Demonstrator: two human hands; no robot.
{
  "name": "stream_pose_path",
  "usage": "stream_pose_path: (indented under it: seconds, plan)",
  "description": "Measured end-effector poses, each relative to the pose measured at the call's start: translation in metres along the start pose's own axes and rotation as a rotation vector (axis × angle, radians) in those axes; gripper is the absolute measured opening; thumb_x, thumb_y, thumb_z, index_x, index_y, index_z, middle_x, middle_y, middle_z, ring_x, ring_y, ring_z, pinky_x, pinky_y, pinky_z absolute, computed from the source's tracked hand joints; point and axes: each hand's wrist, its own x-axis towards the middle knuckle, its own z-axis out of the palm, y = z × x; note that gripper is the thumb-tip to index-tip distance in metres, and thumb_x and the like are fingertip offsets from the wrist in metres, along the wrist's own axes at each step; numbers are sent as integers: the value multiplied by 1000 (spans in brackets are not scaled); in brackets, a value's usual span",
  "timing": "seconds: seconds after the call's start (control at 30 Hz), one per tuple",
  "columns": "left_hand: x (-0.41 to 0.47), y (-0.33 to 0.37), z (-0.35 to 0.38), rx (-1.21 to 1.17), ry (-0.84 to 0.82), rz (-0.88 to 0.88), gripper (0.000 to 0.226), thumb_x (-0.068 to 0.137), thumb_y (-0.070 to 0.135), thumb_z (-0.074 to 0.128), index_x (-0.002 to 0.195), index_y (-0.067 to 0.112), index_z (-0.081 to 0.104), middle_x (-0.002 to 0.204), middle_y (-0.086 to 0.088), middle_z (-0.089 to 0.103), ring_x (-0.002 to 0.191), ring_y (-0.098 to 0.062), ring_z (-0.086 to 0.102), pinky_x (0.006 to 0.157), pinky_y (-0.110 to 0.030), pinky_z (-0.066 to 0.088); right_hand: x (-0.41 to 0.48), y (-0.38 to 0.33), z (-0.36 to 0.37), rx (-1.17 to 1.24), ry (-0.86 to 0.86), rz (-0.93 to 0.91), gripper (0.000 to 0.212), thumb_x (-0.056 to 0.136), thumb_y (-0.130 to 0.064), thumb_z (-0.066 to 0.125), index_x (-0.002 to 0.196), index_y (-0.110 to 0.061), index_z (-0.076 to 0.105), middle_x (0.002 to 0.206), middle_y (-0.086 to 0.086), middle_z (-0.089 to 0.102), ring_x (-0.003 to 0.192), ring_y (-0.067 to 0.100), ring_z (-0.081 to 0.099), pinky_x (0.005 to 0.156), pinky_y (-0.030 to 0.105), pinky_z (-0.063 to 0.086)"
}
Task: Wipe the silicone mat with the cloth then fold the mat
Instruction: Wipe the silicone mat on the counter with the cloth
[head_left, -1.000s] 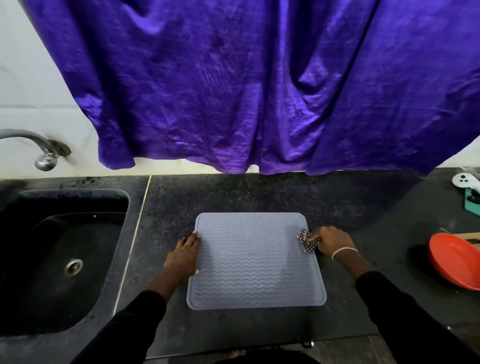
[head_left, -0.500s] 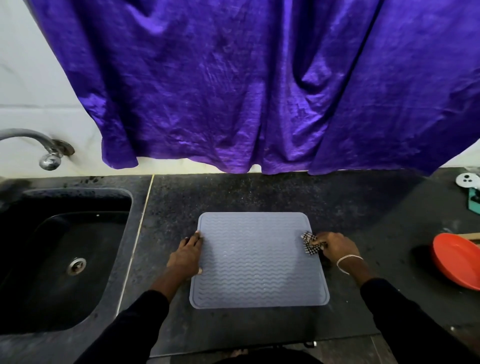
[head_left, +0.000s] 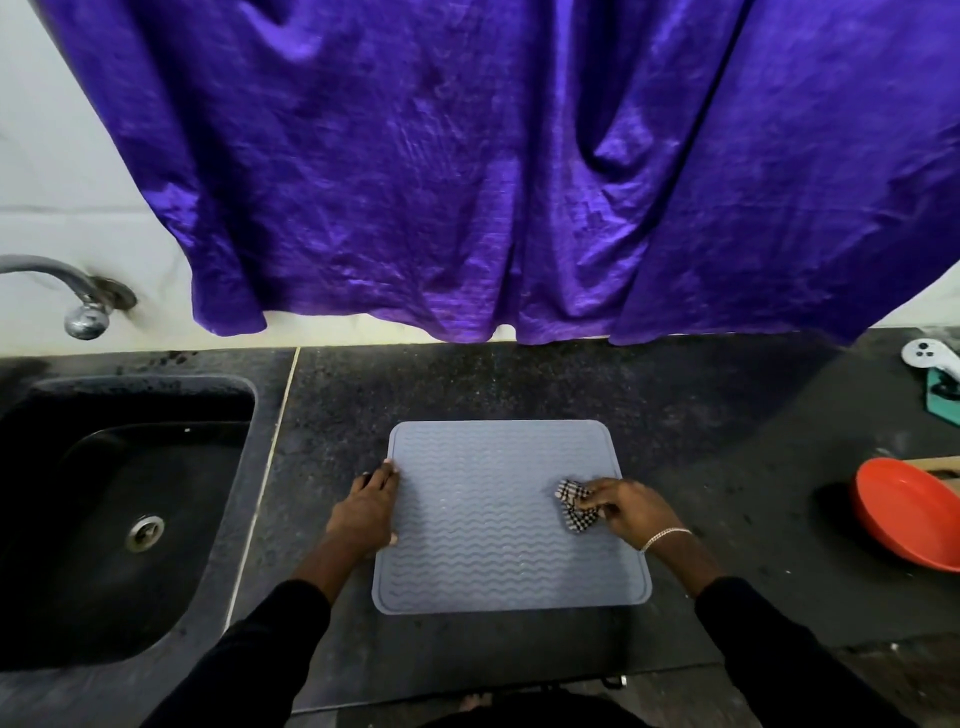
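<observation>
Grey square wave-ribbed silicone mat (head_left: 511, 514) flat on dark speckled stone counter (head_left: 701, 441), beside black sink (head_left: 124, 509). Left hand (head_left: 366, 514) flat, fingers extended, pressing mat's left edge to prevent sliding. Right hand (head_left: 631, 512) closed around bunched checked cloth (head_left: 574, 512), pressed onto mat's right side for wiping.

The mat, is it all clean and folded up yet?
Not yet. The grey silicone mat lies flat and unfolded on the dark counter. Wiping is under way: the right hand presses a checked cloth onto the mat near its right edge, and the left hand holds down the left edge. I cannot tell how much has been wiped. Folding is still to do.
</observation>
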Motion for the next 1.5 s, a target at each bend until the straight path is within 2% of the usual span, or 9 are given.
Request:
stream_pose_path:
  seconds: [0.17,0.3,0.5,0.6,0.73,0.87,0.97,1.33,1.5]
  plan:
    - [1,1,0,0,-10,1,113,84,33,77,161,16,-4,169,5,-12,155,-31,4,119,-51,35,-16,24,-11,-79,25,142,45,90,-12,61,121,-43,72,145,-21,56,134,7,54,111,25,44]
    - [2,1,1,-4,-10,-3,113,85,32,77,161,16,-5,169,4,-13,156,-32,3,120,-50,34,-11,20,-23,-123,-4,200,33,91,-30,64,120,-46,70,143,-19,58,131,11,56,110,29,45]
    - [0,3,2,0,-7,-15,111,85,32,76,161,17,-4,169,4,-12,156,-32,3,121,-50,32,14,-29,-19,-24,61,40,46,85,-12,61,118,-41,74,140,-17,62,129,14,59,109,30,47]
    - [0,4,0,4,-15,-19,111,86,32,76,161,17,-4,169,5,-13,156,-31,2,120,-50,33,17,-36,-8,-34,25,10,49,88,-8,58,121,-41,73,142,-17,60,132,12,56,111,29,45]
    - [0,3,1,-14,-16,-20,112,86,32,76,161,18,-5,169,6,-14,156,-32,1,119,-50,34,3,-15,-1,-22,-24,40,47,88,-11,66,127,-36,70,145,-15,58,135,11,55,113,27,42]
    - [1,3,2,-10,1,-13,112,85,33,77,162,17,-4,169,5,-12,156,-32,3,117,-50,38,-1,1,-15,-107,-27,169,37,90,-25,65,121,-45,70,141,-11,61,129,17,59,108,32,47]
    - [1,2,3,-2,9,-8,112,84,34,77,162,16,-2,169,5,-11,155,-32,5,117,-50,38,8,-6,-25,-160,-16,226,33,88,-33,65,118,-43,70,135,-5,66,124,22,62,104,34,51]
    - [-3,3,-2,-10,-15,-8,112,85,32,77,162,17,-2,169,3,-11,156,-32,4,117,-52,37,24,-52,9,-57,-39,-34,44,90,-16,62,126,-41,69,142,-14,61,131,14,57,109,30,46]
    - [-2,3,-3,-10,-16,-10,112,85,33,77,162,17,-2,169,4,-12,156,-31,3,117,-52,37,12,-28,-2,-120,-44,66,45,89,-22,62,124,-50,67,143,-20,58,133,11,55,111,29,46]
